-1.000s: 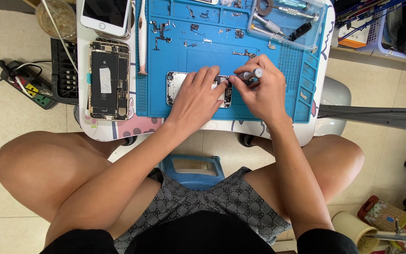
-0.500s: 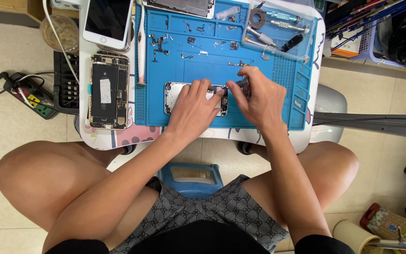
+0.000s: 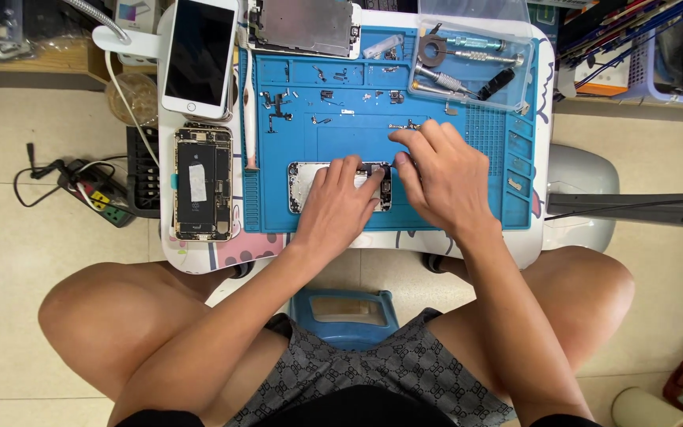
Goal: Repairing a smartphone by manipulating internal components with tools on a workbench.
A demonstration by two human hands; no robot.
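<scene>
An opened silver metal phone housing (image 3: 310, 183) lies flat near the middle of a blue silicone repair mat (image 3: 436, 202), which covers most of a small white bench (image 3: 533, 237). Both hands work over the housing's right end. The left hand (image 3: 341, 207) lies palm down across it, its fingers pressing on the shell and on the dark parts by its edge. The right hand (image 3: 446, 180) arches just beside it, its fingertips curled down to the same end — whether that grip holds a tool or a small part I cannot tell, since the fingers hide whatever lies under them.

Judging by how things lie, the work is well into its middle. The housing is stripped of its screen, and many tiny screws and small metal brackets (image 3: 333, 99) lie sorted in rows along the mat's upper half, well apart from the hands. A bare silver display frame (image 3: 303, 27) lies at the mat's top edge, and a clear plastic tray of screwdriver handles (image 3: 472, 69) sits at the upper right. Off the mat to the left, a second opened phone with its dark battery showing (image 3: 203, 183) lies on the bench, and above it a whole white phone with a dark screen (image 3: 200, 55). Nothing is closed up yet — the loose parts lie out on the mat and the housing is open.
</scene>
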